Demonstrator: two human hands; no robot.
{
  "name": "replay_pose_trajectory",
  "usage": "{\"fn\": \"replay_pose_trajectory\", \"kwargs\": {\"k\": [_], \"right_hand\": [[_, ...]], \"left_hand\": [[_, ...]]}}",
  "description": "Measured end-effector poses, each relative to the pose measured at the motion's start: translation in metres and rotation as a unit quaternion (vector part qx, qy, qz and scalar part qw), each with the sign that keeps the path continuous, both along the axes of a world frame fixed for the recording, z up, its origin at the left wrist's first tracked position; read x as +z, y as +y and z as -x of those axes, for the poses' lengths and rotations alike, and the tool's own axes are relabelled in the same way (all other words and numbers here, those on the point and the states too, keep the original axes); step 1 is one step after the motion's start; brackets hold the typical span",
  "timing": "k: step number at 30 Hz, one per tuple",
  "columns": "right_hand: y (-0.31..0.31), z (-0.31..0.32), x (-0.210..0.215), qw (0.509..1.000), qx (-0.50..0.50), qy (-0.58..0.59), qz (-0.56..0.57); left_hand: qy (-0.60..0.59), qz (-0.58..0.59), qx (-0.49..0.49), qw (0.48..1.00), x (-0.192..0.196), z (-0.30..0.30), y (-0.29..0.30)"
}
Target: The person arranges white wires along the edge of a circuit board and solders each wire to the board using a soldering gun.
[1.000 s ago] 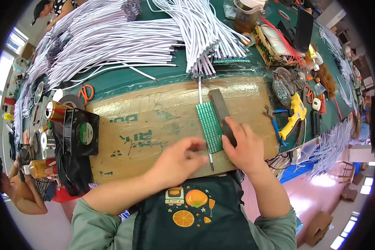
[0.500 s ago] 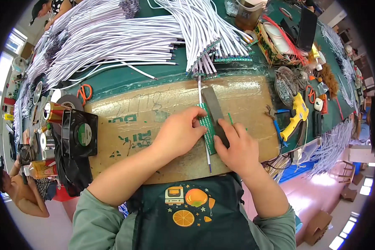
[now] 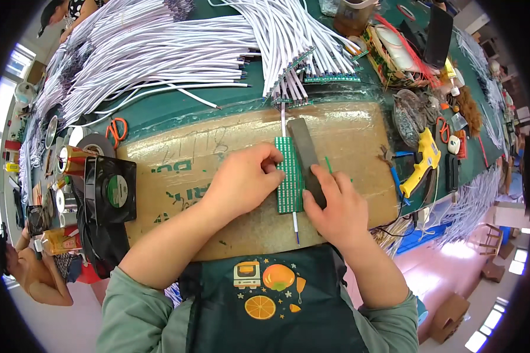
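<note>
Green panel (image 3: 288,191) lies fore-and-aft; left fingers (image 3: 268,153) curl at its left edge, grip indeterminable; right fingers (image 3: 325,176) clasp grey bar (image 3: 302,143).

Green printed capitals (image 3: 182,166) are standing in broken rows on the brown cardboard sheet (image 3: 347,135), one row running up to the left forearm (image 3: 176,232). Farther up, faint dark handwritten strokes (image 3: 191,147) are marking the same sheet. A round green-and-white label (image 3: 117,191) is sitting on the black cooling fan (image 3: 100,195), its print being too small to read. A red label (image 3: 70,240) is wrapping the amber bottle (image 3: 54,246), its lettering showing only as a blur
</note>
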State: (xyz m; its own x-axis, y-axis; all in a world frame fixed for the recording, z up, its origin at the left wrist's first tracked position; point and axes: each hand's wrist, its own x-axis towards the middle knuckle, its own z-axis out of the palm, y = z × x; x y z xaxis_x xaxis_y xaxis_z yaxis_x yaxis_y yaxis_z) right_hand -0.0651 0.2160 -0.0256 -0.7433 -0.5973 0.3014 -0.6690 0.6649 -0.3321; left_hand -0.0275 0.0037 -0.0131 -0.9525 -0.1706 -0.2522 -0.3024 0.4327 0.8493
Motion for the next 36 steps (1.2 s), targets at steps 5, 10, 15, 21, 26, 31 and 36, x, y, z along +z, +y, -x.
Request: {"fn": "replay_pose_trajectory", "kwargs": {"k": [5, 10, 15, 21, 26, 31, 36], "right_hand": [[-0.006, 0.002, -0.003, 1.000, 0.002, -0.001, 0.010], [-0.011, 0.005, -0.005, 1.000, -0.003, 0.008, 0.028], [-0.016, 0.005, -0.005, 0.999, -0.019, 0.015, 0.026], [-0.010, 0.000, 0.002, 0.998, -0.048, -0.026, -0.029], [0.039, 0.009, 0.016, 0.980, -0.133, -0.149, 0.006], [0.091, 0.026, 0.016, 0.968, -0.209, -0.092, 0.100], [0.131, 0.033, 0.018, 0.942, -0.291, -0.072, 0.151]], "left_hand": [[-0.015, 0.015, -0.025, 0.999, 0.004, -0.003, 0.005], [-0.012, 0.026, -0.023, 0.999, 0.005, -0.005, 0.006], [-0.015, 0.030, -0.032, 0.999, 0.007, -0.004, 0.006], [0.004, 0.000, -0.051, 0.999, 0.004, -0.005, -0.003], [0.173, 0.261, 0.111, 0.943, -0.001, 0.021, -0.077], [0.313, 0.386, 0.175, 0.850, -0.013, 0.076, -0.144], [0.317, 0.460, 0.167, 0.813, -0.013, 0.130, -0.163]]}}
